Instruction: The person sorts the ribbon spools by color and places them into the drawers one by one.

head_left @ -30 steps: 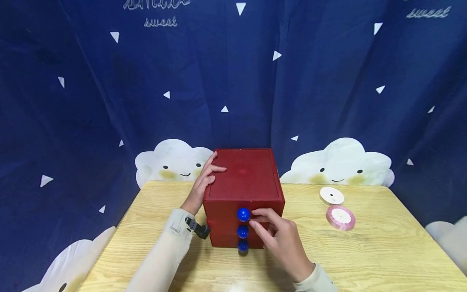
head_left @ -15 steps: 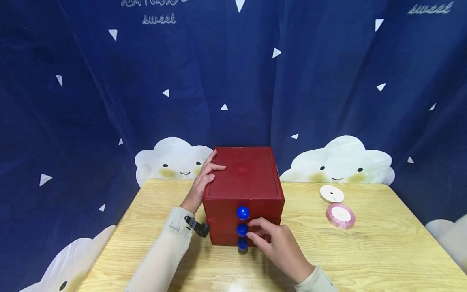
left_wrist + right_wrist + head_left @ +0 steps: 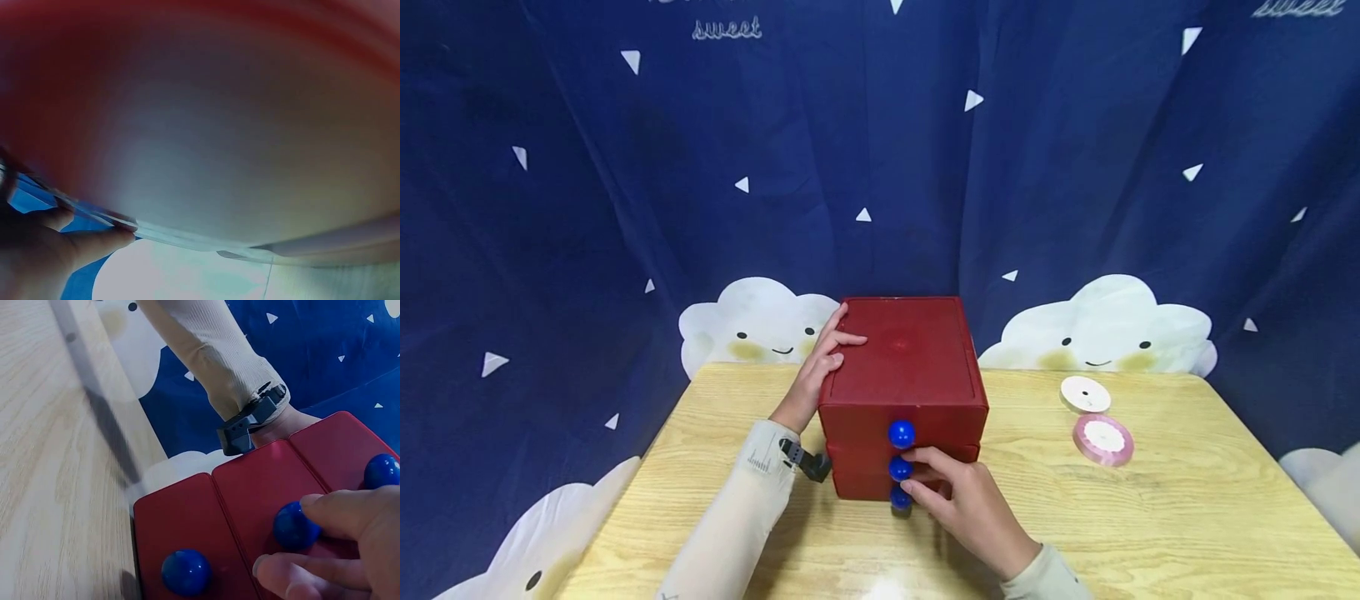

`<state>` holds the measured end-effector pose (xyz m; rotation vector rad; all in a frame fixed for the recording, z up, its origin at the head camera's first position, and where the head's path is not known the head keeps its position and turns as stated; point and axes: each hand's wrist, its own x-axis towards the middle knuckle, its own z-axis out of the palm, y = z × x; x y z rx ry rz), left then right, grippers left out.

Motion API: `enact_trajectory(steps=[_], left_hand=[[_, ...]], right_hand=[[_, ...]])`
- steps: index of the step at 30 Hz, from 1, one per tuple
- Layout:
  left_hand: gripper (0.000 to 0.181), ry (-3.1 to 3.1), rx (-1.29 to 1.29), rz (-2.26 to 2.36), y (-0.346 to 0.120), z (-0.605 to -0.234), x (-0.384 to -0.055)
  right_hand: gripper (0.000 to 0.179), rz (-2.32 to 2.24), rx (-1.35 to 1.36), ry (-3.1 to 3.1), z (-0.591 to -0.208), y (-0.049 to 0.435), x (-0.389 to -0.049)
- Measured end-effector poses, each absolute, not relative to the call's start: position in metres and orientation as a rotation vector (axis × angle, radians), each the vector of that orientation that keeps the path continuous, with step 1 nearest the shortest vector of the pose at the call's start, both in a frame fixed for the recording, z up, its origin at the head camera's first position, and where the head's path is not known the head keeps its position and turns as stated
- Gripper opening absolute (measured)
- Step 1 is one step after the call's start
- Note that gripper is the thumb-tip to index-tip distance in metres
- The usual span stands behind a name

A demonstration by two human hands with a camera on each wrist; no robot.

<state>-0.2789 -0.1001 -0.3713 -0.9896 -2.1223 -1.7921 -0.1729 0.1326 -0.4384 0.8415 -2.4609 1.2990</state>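
Note:
A red box of three stacked drawers point(image 3: 898, 367) stands on the wooden table, one round blue knob on each drawer front. My left hand point(image 3: 814, 375) rests along its upper left side, fingers extended, some tips on the top edge. At the front, my right hand point(image 3: 973, 500) holds the middle knob point(image 3: 294, 526) between index finger and thumb. The top knob point(image 3: 902, 433) and the bottom knob point(image 3: 186, 572) are untouched. All drawers look closed. In the left wrist view the blurred box side fills most of the picture, with a few left fingers point(image 3: 100, 244) at its edge.
To the right of the box lie a white spool point(image 3: 1085, 394) and a pink ribbon roll point(image 3: 1103, 440) on the table point(image 3: 1150, 517). Behind hangs a dark blue curtain point(image 3: 910, 150) with clouds and triangles, close to the box's back.
My right hand has moved down from beside the top knob to the middle knob, its finger and thumb now around it. My left hand stays on the box. The head view has tilted slightly.

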Motion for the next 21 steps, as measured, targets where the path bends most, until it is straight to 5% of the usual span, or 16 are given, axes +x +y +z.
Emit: enact_trajectory(steps=[21], left_hand=[[0.042,-2.171,-1.055,-1.832,-0.106,-0.366,-0.279]], right_hand=[[0.027,1.294,0.765,-2.434,-0.446,0.121,-0.172]])
